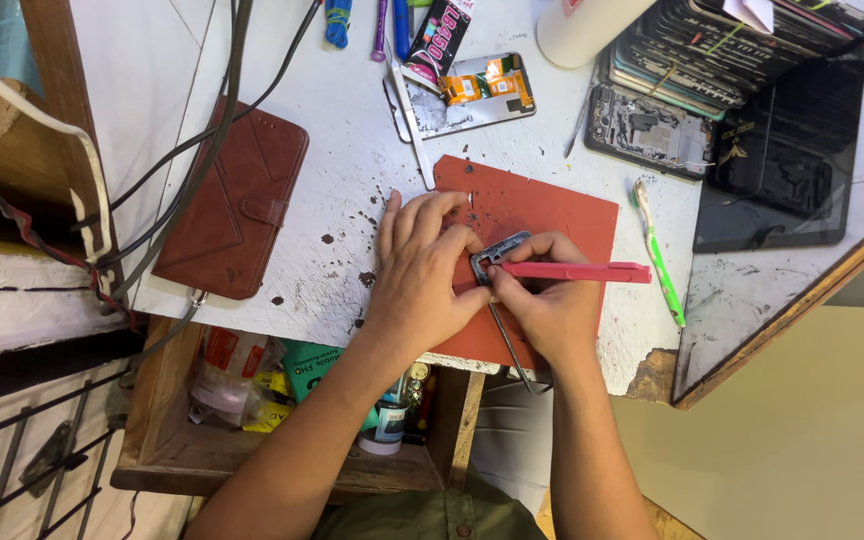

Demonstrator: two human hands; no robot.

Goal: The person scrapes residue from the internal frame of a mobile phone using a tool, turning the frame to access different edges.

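Both forearms reach up onto a red mat (552,215). Left hand (422,265), fingers pressed together, pins a small grey phone frame (497,250) at mid-mat; right hand (547,300) pinches a pink tool (582,271) against it. Far off lie a black-and-pink packet (442,35) and a white cylinder (582,25); a brown wallet case (237,200) lies left.

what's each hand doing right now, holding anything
Left hand: closed, pressing a small phone frame part down on the red mat.
Right hand: closed on a pink tool, tip at the part.
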